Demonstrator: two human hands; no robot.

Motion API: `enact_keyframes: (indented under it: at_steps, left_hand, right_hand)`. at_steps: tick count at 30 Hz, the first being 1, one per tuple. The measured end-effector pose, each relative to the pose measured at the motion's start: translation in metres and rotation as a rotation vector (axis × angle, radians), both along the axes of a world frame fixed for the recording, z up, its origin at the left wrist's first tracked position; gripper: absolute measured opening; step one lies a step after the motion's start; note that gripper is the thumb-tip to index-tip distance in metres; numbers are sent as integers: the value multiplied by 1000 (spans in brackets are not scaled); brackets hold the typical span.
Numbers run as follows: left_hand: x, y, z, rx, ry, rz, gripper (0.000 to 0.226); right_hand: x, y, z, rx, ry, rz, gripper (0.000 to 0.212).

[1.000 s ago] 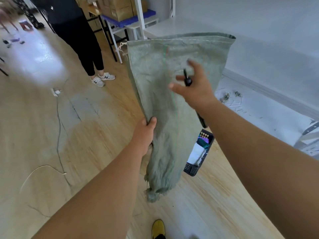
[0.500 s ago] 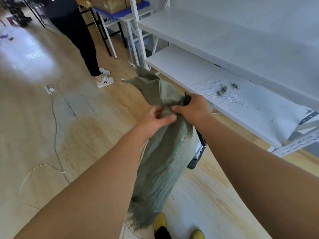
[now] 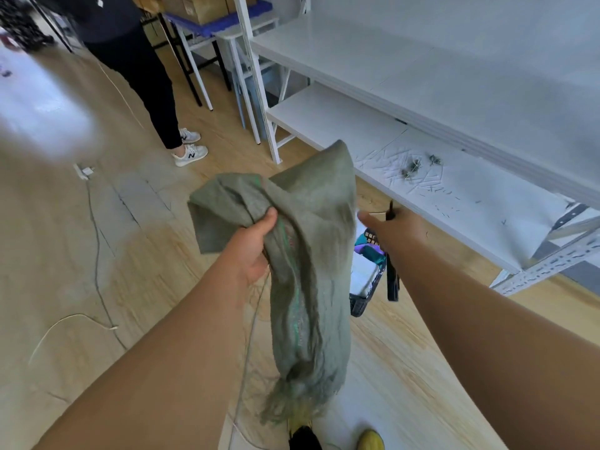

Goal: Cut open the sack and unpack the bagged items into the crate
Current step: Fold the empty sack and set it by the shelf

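Note:
The empty green woven sack (image 3: 311,254) hangs limp and folded over, its frayed bottom near my feet. My left hand (image 3: 253,248) grips it bunched near the top. My right hand (image 3: 399,235) is just right of the sack, apart from it, closed on a black cutting tool (image 3: 393,284) whose handle hangs below the wrist. Behind the sack on the floor sits a dark plastic crate (image 3: 358,306) with bagged items (image 3: 365,271) inside, white and purple; the sack hides most of it.
A white metal shelf unit (image 3: 454,190) runs along the right, its lowest board just beyond the crate. A person in black (image 3: 143,76) stands at the back left. Cables (image 3: 97,254) trail over the wooden floor. My yellow shoes (image 3: 370,440) show at the bottom.
The sack went from spread out high to bunched and lowered. My right hand has let go of it and moved right; my left hand alone holds it now.

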State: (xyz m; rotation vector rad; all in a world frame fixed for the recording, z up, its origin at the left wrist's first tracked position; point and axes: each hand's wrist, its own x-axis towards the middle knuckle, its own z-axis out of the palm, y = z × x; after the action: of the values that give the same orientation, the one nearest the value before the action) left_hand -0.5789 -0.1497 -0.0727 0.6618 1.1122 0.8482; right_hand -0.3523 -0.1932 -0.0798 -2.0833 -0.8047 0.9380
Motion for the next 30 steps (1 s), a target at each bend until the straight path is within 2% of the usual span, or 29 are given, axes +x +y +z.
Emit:
enact_keyframes:
  at_steps: [2,5,9,12,14,18,20,23,25,26,27,29,30]
  left_hand:
    - [-7,2,6,-12,-48,-31,30]
    - [-12,6,13,-4,-114,-103,35]
    - [-16,12,20,35,-135,-186,36]
    - [-19,19,21,58,-97,-207,37]
    - [-23,23,25,63,18,-195,39]
    - [-44,35,26,32,552,-117,64]
    - [-53,39,24,16,603,-99,71]
    - [-61,46,23,22,507,-9,76]
    - [-64,49,25,49,251,34,71]
    - [-65,48,26,61,174,-36,70]
    - [-65,46,25,67,199,-157,72]
    - [-62,40,22,84,435,-371,66]
    - [-61,39,21,98,529,-385,56]
  right_hand:
    - [1,-9,-16,-47,170,25,44]
    - [0,-10,-22,32,332,84,43]
    - [3,-2,-2,262,512,153,16]
    - [3,4,12,248,640,178,25]
    - [2,6,16,232,648,130,26]
    - [12,6,20,239,674,-99,22]
    - [19,5,20,206,666,-176,25]
    - [26,5,17,218,713,-302,27]
    - [29,5,16,237,742,-333,26]
    - [32,5,16,243,769,-338,25]
    - [36,4,16,243,805,-321,23]
    - [42,2,17,222,845,-226,14]
    - [45,1,17,208,819,-189,13]
